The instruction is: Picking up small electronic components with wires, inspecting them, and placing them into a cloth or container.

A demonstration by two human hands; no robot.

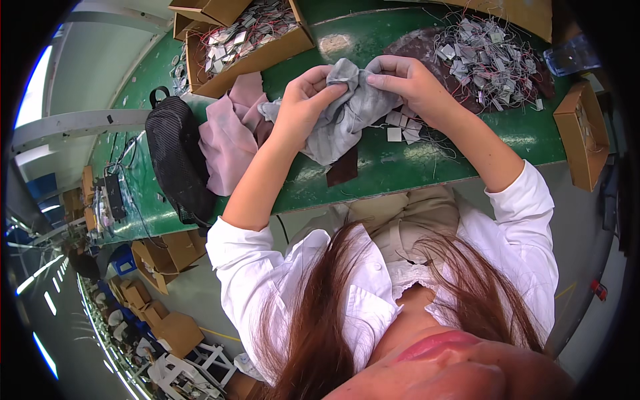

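Note:
Both hands hold a crumpled grey cloth [347,123] just over the green workbench [393,175]. My left hand [308,100] pinches its upper left part between thumb and fingers. On the other side, my right hand [410,83] grips the cloth's upper right edge, thumb against forefinger. A peak of fabric stands up between the two hands. Beneath the cloth's lower edge a dark brown patch [343,168] shows. Close below my right hand lie several small pale square pieces with thin wires [403,127]. Whether anything is wrapped inside the cloth is hidden.
A pink cloth [227,143] and black mesh bag [175,153] lie left. Behind stands a cardboard box [247,63] of wired square pieces. A heap of similar pieces [490,63] sits at the back right, beside a clear plastic bottle [571,57]. A small open carton [581,137] stands far right.

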